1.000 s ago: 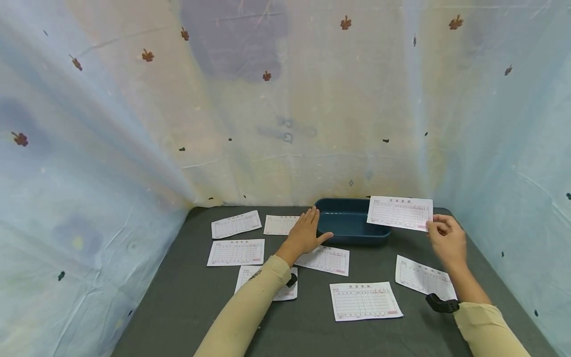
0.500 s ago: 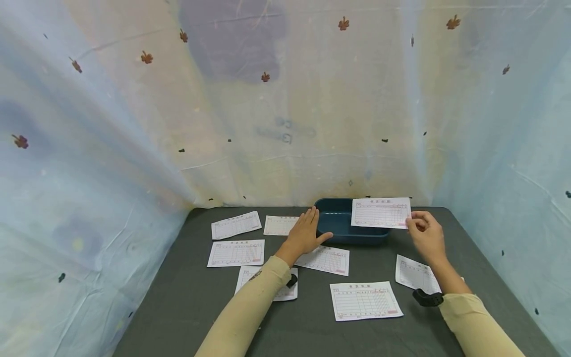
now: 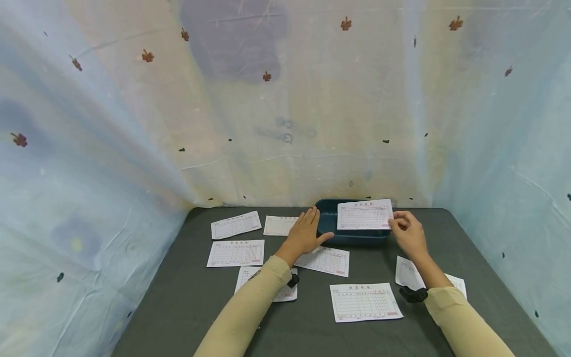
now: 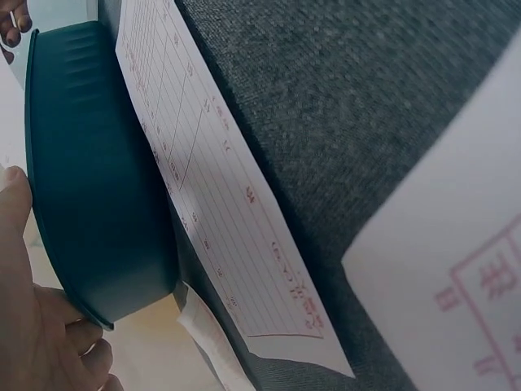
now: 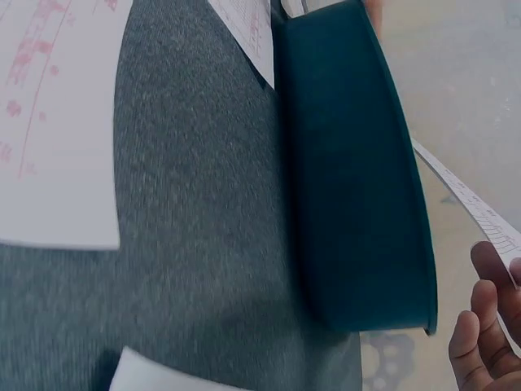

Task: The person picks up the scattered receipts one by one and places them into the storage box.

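In the head view my right hand (image 3: 409, 235) pinches the lower right corner of a white printed receipt slip (image 3: 363, 215). The slip is tilted over the blue-green plastic tray (image 3: 357, 240) and covers much of its opening. The right wrist view has this slip (image 5: 468, 194) edge-on past the tray rim, with fingertips at its corner. My left hand (image 3: 304, 234) rests at the tray's left end, fingers straight and thumb spread along the front. From the left wrist, its fingers (image 4: 69, 322) touch the tray's rim.
More slips lie on the dark grey table (image 3: 178, 307): several on the left, such as one slip (image 3: 236, 253), a thicker-looking one (image 3: 366, 302) at front centre, and another (image 3: 408, 273) partly under the right forearm. A patterned cloth curtain (image 3: 285, 124) surrounds the back and sides.
My right hand has carried the pinched slip leftward, from beyond the tray's right end to over its middle. The left hand and tray have stayed put.
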`<act>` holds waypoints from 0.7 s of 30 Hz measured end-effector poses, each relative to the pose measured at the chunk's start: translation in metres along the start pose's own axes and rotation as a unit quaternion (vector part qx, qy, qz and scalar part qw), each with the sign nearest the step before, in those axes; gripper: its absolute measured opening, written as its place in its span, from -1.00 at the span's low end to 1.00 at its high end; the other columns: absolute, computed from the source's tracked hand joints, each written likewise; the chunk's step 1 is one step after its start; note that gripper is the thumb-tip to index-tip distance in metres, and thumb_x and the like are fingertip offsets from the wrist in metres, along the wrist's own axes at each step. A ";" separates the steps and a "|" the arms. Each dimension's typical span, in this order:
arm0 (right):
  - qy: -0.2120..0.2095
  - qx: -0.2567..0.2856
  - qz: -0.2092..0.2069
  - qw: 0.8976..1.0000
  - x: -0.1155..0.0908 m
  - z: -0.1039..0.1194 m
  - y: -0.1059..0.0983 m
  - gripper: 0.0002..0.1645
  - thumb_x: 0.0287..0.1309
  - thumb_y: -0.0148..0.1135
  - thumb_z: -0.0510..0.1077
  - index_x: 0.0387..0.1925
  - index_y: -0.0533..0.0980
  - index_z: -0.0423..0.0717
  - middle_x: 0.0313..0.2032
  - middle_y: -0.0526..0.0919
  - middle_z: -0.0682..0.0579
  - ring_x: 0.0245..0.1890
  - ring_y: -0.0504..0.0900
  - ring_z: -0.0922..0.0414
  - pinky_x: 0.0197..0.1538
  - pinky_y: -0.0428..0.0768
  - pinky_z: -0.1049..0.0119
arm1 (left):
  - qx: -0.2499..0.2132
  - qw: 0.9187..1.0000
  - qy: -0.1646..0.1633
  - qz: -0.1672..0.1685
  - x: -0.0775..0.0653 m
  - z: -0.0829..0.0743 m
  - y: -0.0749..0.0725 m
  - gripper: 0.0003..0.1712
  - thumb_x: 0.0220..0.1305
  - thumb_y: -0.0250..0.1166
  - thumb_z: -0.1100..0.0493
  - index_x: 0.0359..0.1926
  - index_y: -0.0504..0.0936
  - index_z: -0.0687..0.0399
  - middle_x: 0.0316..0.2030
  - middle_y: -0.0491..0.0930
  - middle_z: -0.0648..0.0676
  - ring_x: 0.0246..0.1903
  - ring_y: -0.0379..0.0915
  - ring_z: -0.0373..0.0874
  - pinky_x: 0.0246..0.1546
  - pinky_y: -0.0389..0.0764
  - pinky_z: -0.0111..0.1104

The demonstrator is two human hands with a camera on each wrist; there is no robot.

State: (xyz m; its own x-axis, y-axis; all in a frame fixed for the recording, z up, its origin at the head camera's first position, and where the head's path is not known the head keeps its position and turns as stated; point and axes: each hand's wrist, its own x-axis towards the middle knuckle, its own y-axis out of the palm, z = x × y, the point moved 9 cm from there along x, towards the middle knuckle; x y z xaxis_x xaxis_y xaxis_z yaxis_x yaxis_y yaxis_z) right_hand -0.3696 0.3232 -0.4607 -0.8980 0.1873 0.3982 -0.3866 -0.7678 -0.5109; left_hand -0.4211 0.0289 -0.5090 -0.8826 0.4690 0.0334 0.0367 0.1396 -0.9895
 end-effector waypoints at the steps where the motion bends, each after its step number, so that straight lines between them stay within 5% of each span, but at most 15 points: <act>1: 0.001 0.001 0.005 1.000 0.001 0.000 0.003 -0.67 0.54 0.26 -0.20 0.15 0.53 -0.37 -0.20 0.79 -0.34 -0.39 0.53 0.41 -0.33 0.45 0.56 | 0.002 1.000 0.000 -0.002 0.001 0.000 0.000 0.14 0.58 -0.17 -0.55 0.73 -0.08 0.22 0.73 -0.13 0.18 0.71 -0.18 0.05 0.70 -0.12 -0.13; 11: 0.005 0.021 0.040 0.999 0.009 0.001 0.026 -0.71 0.53 0.27 -0.24 0.11 0.54 -0.38 -0.19 0.79 -0.39 -0.40 0.71 0.16 -0.30 0.54 0.58 | -0.002 1.000 -0.008 -0.003 0.007 0.001 0.001 0.15 0.57 -0.17 -0.56 0.74 -0.12 0.19 0.74 -0.14 0.17 0.72 -0.24 0.01 0.70 -0.16 -0.13; 21: 0.004 0.014 0.047 0.999 0.014 0.004 0.037 -0.73 0.49 0.31 -0.25 0.07 0.57 -0.37 -0.29 0.80 -0.26 -0.40 0.51 0.32 -0.29 0.40 0.43 | -0.014 1.000 -0.007 0.001 0.012 0.000 -0.003 0.19 0.54 -0.18 -0.59 0.73 -0.11 0.22 0.74 -0.17 0.16 0.71 -0.21 0.04 0.70 -0.13 -0.08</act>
State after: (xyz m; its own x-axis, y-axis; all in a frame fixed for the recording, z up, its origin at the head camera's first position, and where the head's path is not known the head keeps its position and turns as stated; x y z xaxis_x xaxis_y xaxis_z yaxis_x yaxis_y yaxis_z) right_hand -0.3954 0.2951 -0.4715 -0.9319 0.1174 0.3431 -0.2939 -0.7989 -0.5249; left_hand -0.4317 0.0335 -0.5053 -0.8890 0.4570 0.0299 0.0508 0.1634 -0.9853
